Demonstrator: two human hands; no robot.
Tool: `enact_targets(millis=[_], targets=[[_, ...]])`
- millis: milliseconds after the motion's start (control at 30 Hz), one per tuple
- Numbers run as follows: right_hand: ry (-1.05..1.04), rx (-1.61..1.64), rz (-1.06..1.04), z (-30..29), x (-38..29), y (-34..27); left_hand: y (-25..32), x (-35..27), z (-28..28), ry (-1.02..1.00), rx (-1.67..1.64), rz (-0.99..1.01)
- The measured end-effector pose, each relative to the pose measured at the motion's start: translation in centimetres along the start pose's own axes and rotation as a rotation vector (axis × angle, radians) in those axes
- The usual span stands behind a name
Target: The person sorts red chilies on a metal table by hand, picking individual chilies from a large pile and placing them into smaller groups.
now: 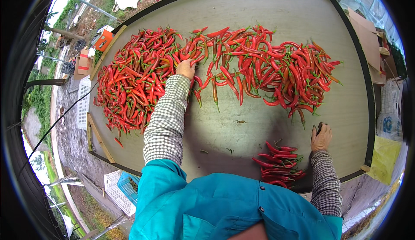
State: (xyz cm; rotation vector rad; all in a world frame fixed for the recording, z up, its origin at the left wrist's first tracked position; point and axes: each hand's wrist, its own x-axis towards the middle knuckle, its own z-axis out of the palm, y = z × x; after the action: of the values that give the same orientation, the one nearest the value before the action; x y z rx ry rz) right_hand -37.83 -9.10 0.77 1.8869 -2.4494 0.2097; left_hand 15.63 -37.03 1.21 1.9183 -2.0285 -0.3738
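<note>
My left hand [185, 68] reaches into red chili peppers at the right side of a large heap [136, 84]. Its fingertips touch a pepper, but whether they grip it is hidden. My right hand [321, 138] is low over the right part of the table, thumb apart from the fingers and no pepper visible in it. Dark patches show at its fingertips. Left of it, near my body, a small stack of red peppers [280, 163] lies roughly aligned, with green stems mostly to the right. Beyond my right hand spreads a second heap [291, 71], joined to the first by loose peppers.
The broad table [233, 126] has a dark raised rim [360, 48] and wooden strips [100, 138] at its left end. Stem scraps [240, 121] lie mid-table. White plastic crates [85, 102], a blue basket [128, 186] and cardboard boxes [364, 42] stand around it.
</note>
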Motion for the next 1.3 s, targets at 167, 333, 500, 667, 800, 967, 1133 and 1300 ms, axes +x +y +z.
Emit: enact_targets(millis=[167,333,500,667,800,967,1133,1300], targets=[[-0.006,0.000,-0.023,-0.7,0.2,-0.3,1.2,3.0,2.9,-0.141,0.176,-0.045],[-0.004,0.025,-0.012,-1.0,0.2,-0.5,2.2,4.0,4.5,-0.345,0.267,-0.221],[0.038,0.022,-0.005,-0.4,0.1,-0.1,1.4,3.0,3.6,-0.227,0.276,-0.095],[0.022,0.017,0.013,-0.3,0.0,-0.4,-0.1,1.7,-0.5,0.043,-0.369,-0.183],[0.025,0.036,0.007,-0.3,-0.1,0.2,1.9,-0.9,-4.1,-0.212,-0.952,-0.287],[0.026,0.021,0.000,-0.4,0.1,-0.4,2.4,-4.1,-5.2,-0.339,-1.240,-0.268],[0.029,-0.003,0.014,-0.1,-0.1,0.0,4.6,-6.3,-5.0,-0.451,-1.537,-0.234],[0.001,-0.003,0.033,-0.2,0.0,-0.2,5.8,-7.9,-4.2,-0.473,-1.653,-0.268]])
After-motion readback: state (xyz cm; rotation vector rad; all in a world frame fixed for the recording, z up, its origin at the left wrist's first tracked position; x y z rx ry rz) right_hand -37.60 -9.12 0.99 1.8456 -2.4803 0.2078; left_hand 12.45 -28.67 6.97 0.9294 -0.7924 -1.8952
